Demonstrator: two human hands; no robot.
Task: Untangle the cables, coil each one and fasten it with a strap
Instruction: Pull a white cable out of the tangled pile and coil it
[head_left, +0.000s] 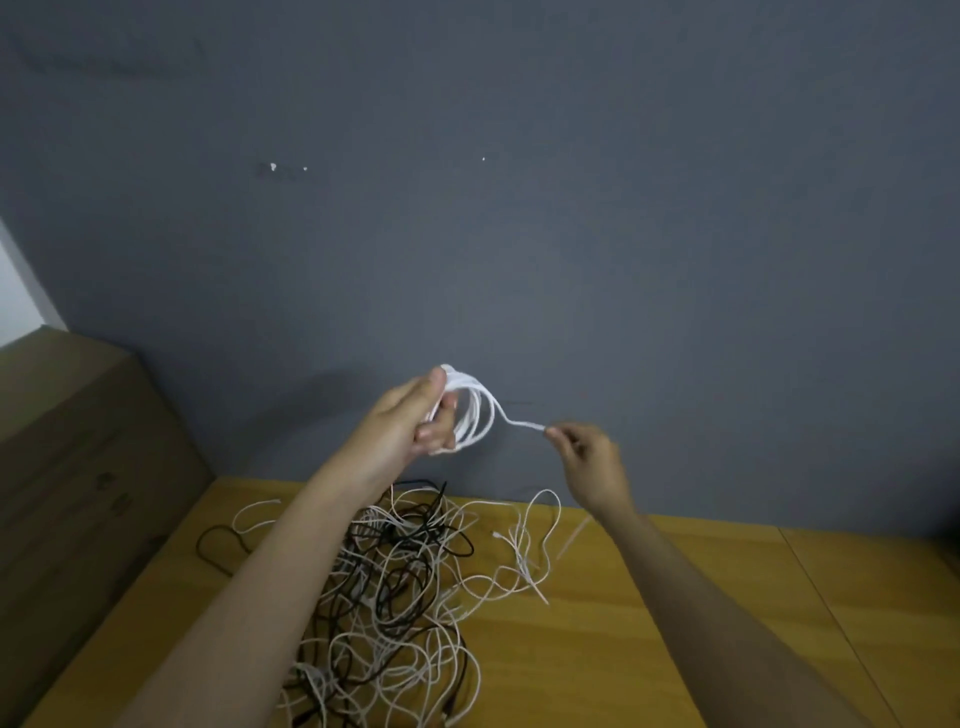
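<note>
My left hand (415, 421) holds a coil of white cable (475, 415) raised in front of the grey wall, fingers curled through the loops. The cable's free end runs right to my right hand (587, 457), which pinches its tip between thumb and fingers. Below, a tangle of white and black cables (400, 587) lies on the wooden table (675, 597), partly hidden by my left forearm. A few thin white straps (524, 561) lie at the tangle's right edge.
A brown cardboard box (78, 467) stands at the left against the table. The grey wall (519, 208) rises straight behind the table. A seam in the tabletop runs diagonally at the right.
</note>
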